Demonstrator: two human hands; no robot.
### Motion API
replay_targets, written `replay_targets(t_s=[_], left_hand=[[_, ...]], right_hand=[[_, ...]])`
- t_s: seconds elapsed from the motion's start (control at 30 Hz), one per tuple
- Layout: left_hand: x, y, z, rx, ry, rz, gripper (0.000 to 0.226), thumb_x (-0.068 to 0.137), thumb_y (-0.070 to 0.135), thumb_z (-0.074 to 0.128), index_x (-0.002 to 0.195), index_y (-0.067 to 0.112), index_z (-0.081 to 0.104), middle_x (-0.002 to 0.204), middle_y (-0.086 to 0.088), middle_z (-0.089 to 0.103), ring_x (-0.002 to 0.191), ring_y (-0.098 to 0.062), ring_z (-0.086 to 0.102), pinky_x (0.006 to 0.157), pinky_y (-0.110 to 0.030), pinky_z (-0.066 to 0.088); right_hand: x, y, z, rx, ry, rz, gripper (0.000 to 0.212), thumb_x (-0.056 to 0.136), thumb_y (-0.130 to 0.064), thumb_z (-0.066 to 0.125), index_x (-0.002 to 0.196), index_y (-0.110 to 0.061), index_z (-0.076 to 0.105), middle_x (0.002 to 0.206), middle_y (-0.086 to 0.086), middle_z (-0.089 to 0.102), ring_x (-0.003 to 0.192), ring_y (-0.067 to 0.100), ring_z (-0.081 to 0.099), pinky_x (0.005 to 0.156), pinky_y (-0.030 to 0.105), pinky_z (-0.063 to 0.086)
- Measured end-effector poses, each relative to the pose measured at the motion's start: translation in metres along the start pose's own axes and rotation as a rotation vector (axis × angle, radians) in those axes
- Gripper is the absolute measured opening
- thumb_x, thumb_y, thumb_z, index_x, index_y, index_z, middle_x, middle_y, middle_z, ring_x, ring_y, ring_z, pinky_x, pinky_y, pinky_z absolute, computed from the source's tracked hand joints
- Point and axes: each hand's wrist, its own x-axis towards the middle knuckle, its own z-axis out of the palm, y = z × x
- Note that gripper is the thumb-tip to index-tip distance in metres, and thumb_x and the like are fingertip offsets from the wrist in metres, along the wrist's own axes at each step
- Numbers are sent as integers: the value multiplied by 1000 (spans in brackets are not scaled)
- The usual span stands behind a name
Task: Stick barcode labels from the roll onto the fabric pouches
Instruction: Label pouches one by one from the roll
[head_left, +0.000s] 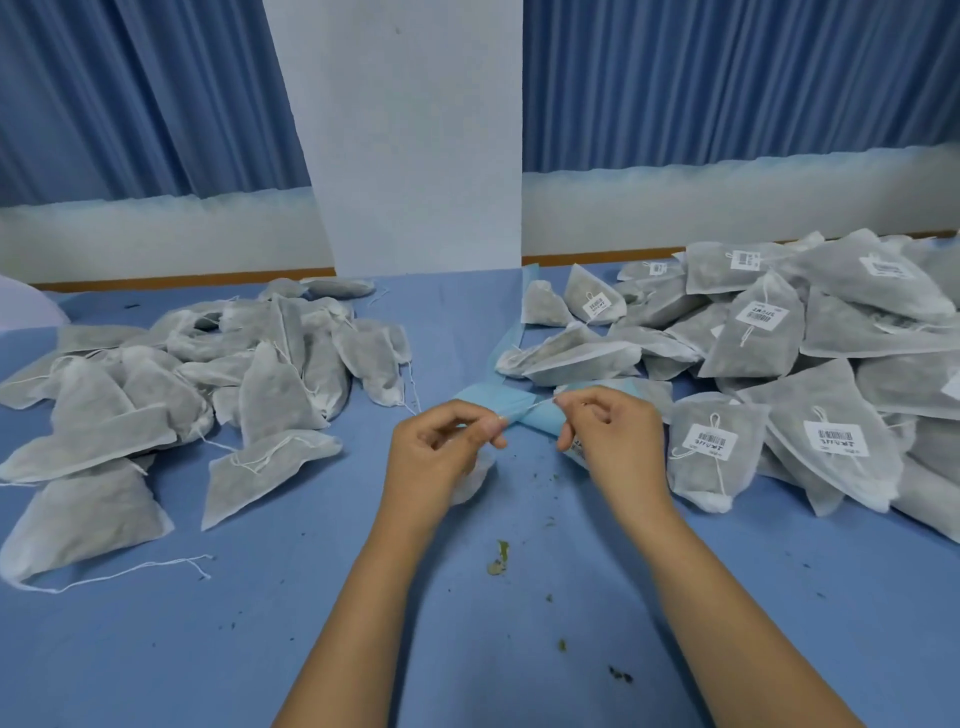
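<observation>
The left hand (441, 457) and right hand (608, 441) each pinch the smooth pale-blue label strip (535, 415) with curled fingers (491, 428) over the bench (260, 623). Gauzy grey unlabelled pouches (156, 395) (wedge-shaped, drawstrung) heap at left; labelled pouches (748, 353) at right.

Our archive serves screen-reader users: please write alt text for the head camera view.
The left hand and right hand pinch a light-blue label strip between them over a blue table. A pile of unlabelled pouches lies on the left, and a pile of labelled pouches, white barcode labels showing, on the right.
</observation>
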Motion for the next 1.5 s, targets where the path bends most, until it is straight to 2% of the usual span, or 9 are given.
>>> replay_targets(t_s=[0.1,0.2,0.33,0.43,0.53,0.7,1.0,1.2,1.5], left_hand=[[-1,-1,-1,-48,59,-5,17,90,11,64,87,21,79,69,4,71,47,-6,47,48,-12,38],[-1,-5,-2,183,36,32,31,87,-2,65,95,26,76,101,9,75,80,1,68,70,-13,52],[-1,-11,-8,451,-26,74,24,85,3,71,102,19,76,111,12,71,100,0,66,91,-26,54],[-2,-12,-7,511,-67,106,16,80,6,76,90,18,80,93,25,71,95,-2,65,87,-26,52],[-4,-9,1,438,-120,54,9,81,7,76,82,16,80,89,13,70,81,-1,63,72,-14,45],[-6,-2,8,264,-84,-12,13,81,8,76,74,19,77,81,9,68,69,-8,60,62,-14,43],[-8,2,10,181,195,-22,22,81,9,75,72,29,76,64,10,69,52,-2,54,57,-9,40],[-6,1,10,202,166,-65,14,86,13,71,74,20,71,66,4,68,50,-6,52,55,-13,42],[-6,4,12,138,71,-236,20,88,18,70,68,23,72,56,-2,60,54,-21,50,56,-29,41]], right_hand=[[-18,-2,12,-81,-211,-22,20,86,-11,62,67,-14,69,42,-3,55,42,9,46,49,18,39],[-30,-4,18,-227,-377,-210,17,85,-11,63,72,-18,71,46,-14,55,49,4,51,58,20,42],[-24,-3,9,-261,-271,-388,12,89,-13,64,81,-17,72,57,-18,58,55,5,51,61,21,42],[-23,-5,4,-279,-221,-524,11,89,-12,62,84,-12,72,72,-10,67,62,5,55,64,23,46],[-24,-4,5,-353,-210,-636,14,88,-13,59,84,-12,72,76,-7,69,66,7,60,65,24,47],[-18,-3,4,-40,-62,-342,10,85,-5,67,81,-12,72,83,-6,65,73,7,58,65,15,41],[-27,-5,17,91,-308,37,21,85,-9,66,69,-21,72,59,-13,61,45,7,43,49,17,35],[-28,-7,20,130,-176,-78,10,87,-15,66,82,-23,62,93,-1,65,73,10,54,70,19,43],[-30,-8,17,55,-205,-163,21,89,-4,60,77,-21,60,76,-11,62,72,1,53,72,16,42]])
